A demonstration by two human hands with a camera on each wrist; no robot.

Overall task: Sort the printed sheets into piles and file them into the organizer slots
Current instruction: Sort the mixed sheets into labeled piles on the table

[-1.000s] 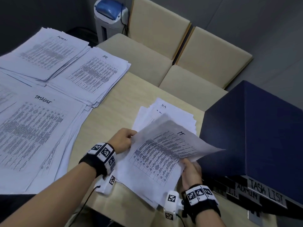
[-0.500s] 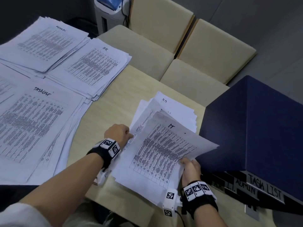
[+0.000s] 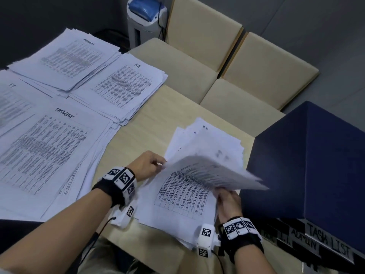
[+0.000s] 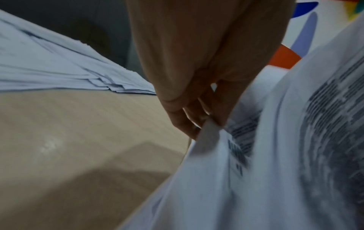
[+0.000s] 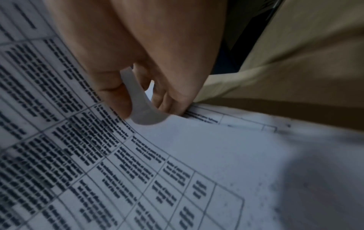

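A loose stack of printed sheets [image 3: 207, 143] lies on the table in front of me. Both hands hold its top sheet [image 3: 199, 175], which is lifted and blurred. My left hand [image 3: 160, 165] pinches the sheet's left edge, seen close in the left wrist view [image 4: 208, 126]. My right hand [image 3: 222, 192] pinches the near right corner, the paper curling between thumb and fingers [image 5: 138, 99]. Sorted piles lie to the left: TASKLIST [image 3: 49, 147], HR [image 3: 124, 86], one at the far back [image 3: 73, 56] and IT [image 3: 11, 99]. The dark blue organizer [image 3: 308, 165] stands at the right.
The organizer's slot labels [image 3: 324, 240] read TASK LIST, ADMIN and I.T. at the lower right. Two beige chairs [image 3: 197, 62] stand beyond the table's far edge, with a shredder bin [image 3: 144, 18] behind them. Bare tabletop [image 3: 150, 123] shows between the piles and the stack.
The top sheet has risen off the stack and its far end now swings up, blurred. Both hands keep their pinch on it; the left hand has shifted slightly toward the sheet.
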